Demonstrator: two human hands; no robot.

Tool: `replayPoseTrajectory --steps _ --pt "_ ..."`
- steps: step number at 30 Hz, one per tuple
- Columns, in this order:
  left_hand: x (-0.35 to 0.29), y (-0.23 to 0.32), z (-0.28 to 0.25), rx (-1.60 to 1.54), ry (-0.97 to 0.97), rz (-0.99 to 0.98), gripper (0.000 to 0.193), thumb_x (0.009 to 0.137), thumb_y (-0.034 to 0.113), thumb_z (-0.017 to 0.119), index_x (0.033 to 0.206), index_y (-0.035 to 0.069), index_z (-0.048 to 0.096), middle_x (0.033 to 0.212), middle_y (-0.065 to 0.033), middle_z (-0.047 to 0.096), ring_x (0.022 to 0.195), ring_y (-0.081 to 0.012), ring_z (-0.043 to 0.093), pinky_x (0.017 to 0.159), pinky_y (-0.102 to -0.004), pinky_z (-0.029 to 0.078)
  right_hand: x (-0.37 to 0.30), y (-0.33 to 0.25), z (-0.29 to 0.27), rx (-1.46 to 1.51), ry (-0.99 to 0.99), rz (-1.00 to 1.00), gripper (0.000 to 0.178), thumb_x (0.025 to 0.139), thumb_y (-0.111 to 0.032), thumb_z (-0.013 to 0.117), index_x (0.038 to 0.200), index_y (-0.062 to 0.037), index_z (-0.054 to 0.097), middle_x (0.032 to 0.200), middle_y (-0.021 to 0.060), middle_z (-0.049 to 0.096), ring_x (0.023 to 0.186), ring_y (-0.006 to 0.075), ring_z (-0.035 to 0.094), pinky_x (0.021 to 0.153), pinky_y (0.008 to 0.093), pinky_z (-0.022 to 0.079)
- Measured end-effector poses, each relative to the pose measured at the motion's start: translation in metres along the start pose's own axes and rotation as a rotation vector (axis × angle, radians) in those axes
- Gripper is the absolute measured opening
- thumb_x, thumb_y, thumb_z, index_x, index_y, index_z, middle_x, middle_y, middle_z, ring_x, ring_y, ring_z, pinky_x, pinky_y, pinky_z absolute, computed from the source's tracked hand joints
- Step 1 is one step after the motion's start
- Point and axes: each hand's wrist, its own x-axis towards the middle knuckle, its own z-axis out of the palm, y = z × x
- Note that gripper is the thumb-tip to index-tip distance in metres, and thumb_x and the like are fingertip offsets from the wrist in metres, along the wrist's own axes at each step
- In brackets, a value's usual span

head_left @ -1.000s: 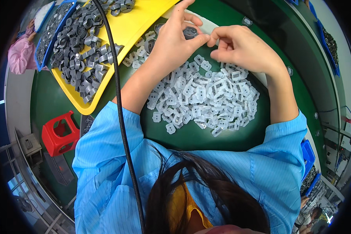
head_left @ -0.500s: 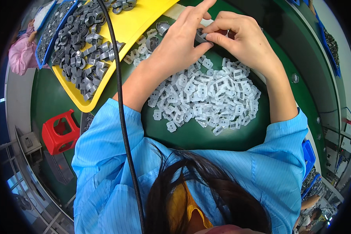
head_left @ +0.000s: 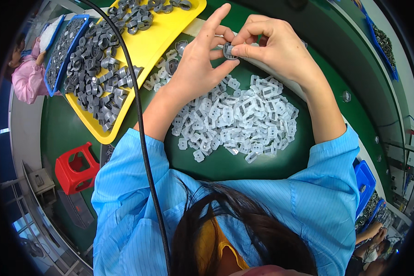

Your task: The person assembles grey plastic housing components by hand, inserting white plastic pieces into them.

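Note:
A small grey ring-shaped plastic part is held up between my two hands, beyond the heap of translucent plastic pieces. My left hand grips its left side with thumb and bent fingers, the index finger pointing up and away. From the right, my right hand pinches the part between thumb and index finger. Whether a translucent piece sits inside the part cannot be made out. Beside my left hand, a loose grey part lies among more translucent pieces.
A yellow tray with many grey parts stands at the left. Behind it are blue bins and a person in pink. A black cable crosses the view. A red stool is left; another blue bin is right.
The grey part has turned so its inner face shows more, and it has shifted slightly left. My left fingers have spread around it. The whole view has shifted a little.

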Motion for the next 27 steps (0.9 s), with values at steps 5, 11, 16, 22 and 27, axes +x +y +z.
replayPoseTrajectory --steps 5,11,16,22,27 --pt "0.002 0.004 -0.006 -0.002 -0.020 0.012 0.086 0.078 -0.012 0.064 0.149 0.006 0.019 0.107 -0.0120 0.049 0.094 -0.0184 0.058 0.082 -0.0266 0.051 0.002 -0.001 0.002 -0.118 0.011 -0.120 0.019 0.073 -0.015 0.076 0.081 -0.0005 0.067 0.073 0.0065 0.056 0.064 0.0196 0.055 0.062 0.0330 0.045" --pt "0.001 0.001 -0.007 -0.073 0.061 -0.039 0.087 0.079 -0.013 0.061 0.150 0.005 0.014 0.102 -0.0089 0.050 0.092 -0.0136 0.057 0.082 -0.0242 0.050 0.005 -0.002 0.008 -0.397 0.104 -0.509 0.016 0.072 -0.010 0.076 0.087 -0.0055 0.071 0.079 0.0039 0.061 0.073 0.0167 0.055 0.059 0.0306 0.045" --pt "0.002 0.001 -0.006 0.042 0.052 0.050 0.087 0.079 -0.013 0.061 0.150 0.004 0.014 0.101 -0.0112 0.053 0.093 -0.0152 0.059 0.083 -0.0256 0.051 0.004 0.010 0.008 -0.340 0.090 -0.462 0.018 0.074 -0.015 0.075 0.083 -0.0018 0.067 0.074 0.0062 0.057 0.066 0.0195 0.058 0.062 0.0325 0.046" --pt "0.008 -0.006 -0.006 0.558 0.161 0.522 0.078 0.067 -0.008 0.073 0.138 0.003 0.041 0.113 -0.0132 0.059 0.103 -0.0302 0.058 0.089 -0.0382 0.046 0.002 0.010 0.020 0.493 -0.054 0.332 0.016 0.083 -0.014 0.070 0.087 0.0000 0.066 0.086 0.0034 0.066 0.073 0.0084 0.061 0.063 0.0248 0.049" --pt "0.007 -0.007 -0.002 0.656 0.166 0.604 0.075 0.067 -0.001 0.075 0.135 0.004 0.044 0.113 -0.0108 0.058 0.106 -0.0320 0.054 0.094 -0.0412 0.042 0.003 0.022 0.014 0.689 -0.114 0.294 0.012 0.080 -0.007 0.069 0.089 0.0000 0.068 0.083 0.0039 0.067 0.073 0.0084 0.062 0.062 0.0211 0.048"
